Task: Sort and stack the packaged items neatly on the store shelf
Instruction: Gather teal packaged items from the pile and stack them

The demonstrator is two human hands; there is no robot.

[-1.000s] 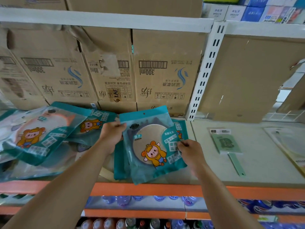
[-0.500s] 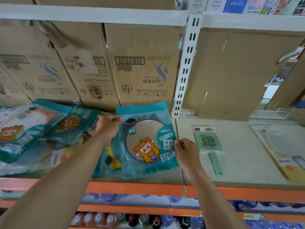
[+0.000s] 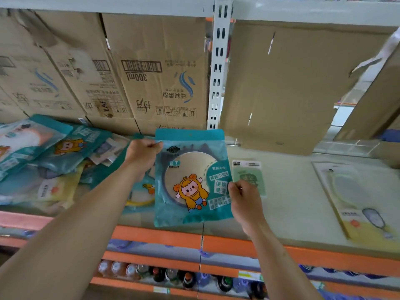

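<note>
I hold a teal mirror packet (image 3: pixel 190 178) with a cartoon figure upright above the shelf (image 3: pixel 287 213), over the seam between two bays. My left hand (image 3: pixel 141 156) pinches its upper left edge. My right hand (image 3: pixel 243 202) pinches its right edge lower down. A loose pile of similar teal packets (image 3: pixel 54 156) lies on the shelf to the left. A green handled item in a packet (image 3: pixel 249 176) lies flat just behind my right hand, partly hidden by it.
Cardboard boxes (image 3: pixel 151 83) stand along the back of the left bay and a plain cardboard sheet (image 3: pixel 281 94) behind the right bay. A white slotted upright (image 3: pixel 217 68) divides them. A pale flat packet (image 3: pixel 359 200) lies far right. Bottles (image 3: pixel 168 273) fill the lower shelf.
Both hands have lifted the teal packet off the pile and carried it to the right, toward the right bay; it now partly covers the green item.
</note>
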